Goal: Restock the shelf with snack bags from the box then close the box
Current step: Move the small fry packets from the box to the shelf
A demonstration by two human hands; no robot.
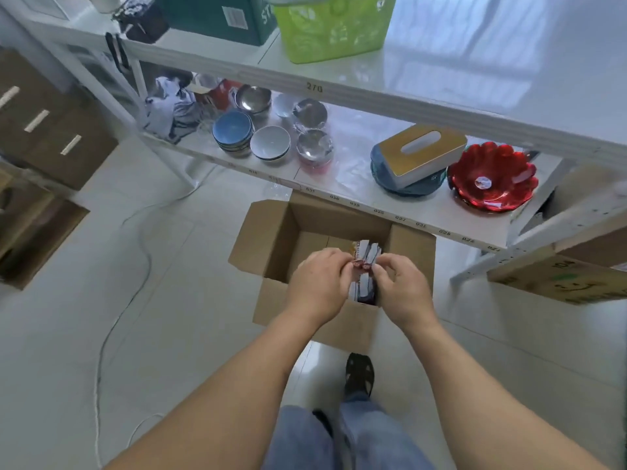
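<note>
An open cardboard box point(281, 232) stands on the floor in front of the white shelf point(420, 212), its flaps spread outward. Both hands are over the box. My left hand point(319, 283) and my right hand point(400, 286) pinch a small bundle of red-and-white snack bags point(366, 257) between them, held just above the box's inside. The lower part of the bundle is hidden between the hands. Whether more bags lie in the box is hidden.
The lower shelf holds several bowls point(269, 142), a tissue box point(419, 152) on a blue dish and a red glass bowl point(492, 178). A green basket point(334, 27) sits on the upper shelf. A white cable point(142, 252) runs over the floor on the left.
</note>
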